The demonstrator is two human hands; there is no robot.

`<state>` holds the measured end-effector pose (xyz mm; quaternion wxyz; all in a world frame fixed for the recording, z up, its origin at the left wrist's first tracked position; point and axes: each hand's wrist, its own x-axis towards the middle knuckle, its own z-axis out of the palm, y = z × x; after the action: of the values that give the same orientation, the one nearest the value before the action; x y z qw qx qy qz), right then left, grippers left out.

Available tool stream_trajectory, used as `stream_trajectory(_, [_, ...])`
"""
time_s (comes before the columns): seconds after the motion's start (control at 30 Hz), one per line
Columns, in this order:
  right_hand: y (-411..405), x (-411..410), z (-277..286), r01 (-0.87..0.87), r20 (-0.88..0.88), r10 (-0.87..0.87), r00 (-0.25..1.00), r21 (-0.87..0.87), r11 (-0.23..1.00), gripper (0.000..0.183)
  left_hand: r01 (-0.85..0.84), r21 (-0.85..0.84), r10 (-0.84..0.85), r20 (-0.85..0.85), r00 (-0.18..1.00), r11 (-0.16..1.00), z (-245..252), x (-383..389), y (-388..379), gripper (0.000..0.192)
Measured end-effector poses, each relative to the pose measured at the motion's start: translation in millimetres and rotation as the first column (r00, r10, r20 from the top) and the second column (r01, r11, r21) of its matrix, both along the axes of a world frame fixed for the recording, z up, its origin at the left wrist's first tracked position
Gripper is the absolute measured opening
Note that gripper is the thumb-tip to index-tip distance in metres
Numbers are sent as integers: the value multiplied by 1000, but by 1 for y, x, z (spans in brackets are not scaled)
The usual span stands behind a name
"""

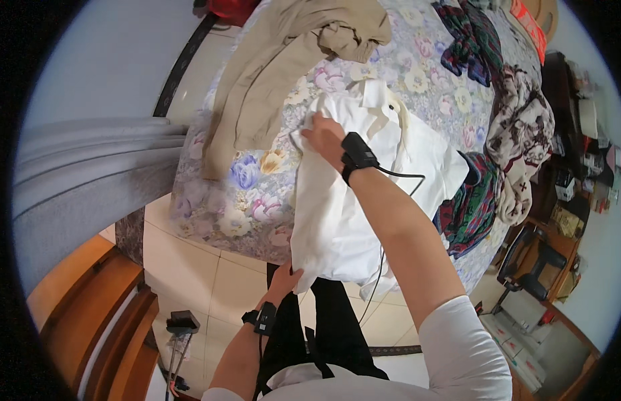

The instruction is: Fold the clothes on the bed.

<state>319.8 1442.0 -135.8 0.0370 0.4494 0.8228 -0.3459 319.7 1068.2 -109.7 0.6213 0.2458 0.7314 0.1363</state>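
Observation:
A white collared shirt [350, 200] lies spread over a bed with a floral cover [415, 82], its collar pointing away from me. Its lower edge hangs past the near side of the bed. My left hand [284, 279] grips the bottom left corner of the hem. Up by the shirt's left shoulder, my right hand [324, 139] pinches the fabric, and its fingertips are partly hidden in the folds. My right forearm crosses over the shirt front and covers some of it. Both wrists wear a black strapped device with a cable.
Khaki trousers [270, 75] lie on the left of the bed. Plaid garments [471, 210] and a patterned blanket [516, 130] are along the right. A grey curtain [99, 165] hangs at left above wooden drawers [94, 311]. A long-handled dustpan [182, 322] stands on the tiled floor.

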Motion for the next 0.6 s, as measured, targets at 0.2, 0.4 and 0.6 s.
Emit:
stream_trajectory(0.2, [16, -11, 5, 281, -60, -282, 957, -36, 959, 21, -35, 62, 34, 19, 999, 997, -7, -2, -10, 42])
stream_trajectory(0.4, [-4, -54, 29, -14, -608, -46, 792, -94, 995, 15, -31, -59, 34, 59, 998, 998, -13, -6, -8, 41])
stream_trajectory(0.6, [-10, -35, 14, -130, -212, 127, 969, -3, 991, 41, -37, 43, 35, 55, 998, 998, -20, -2, -9, 43])
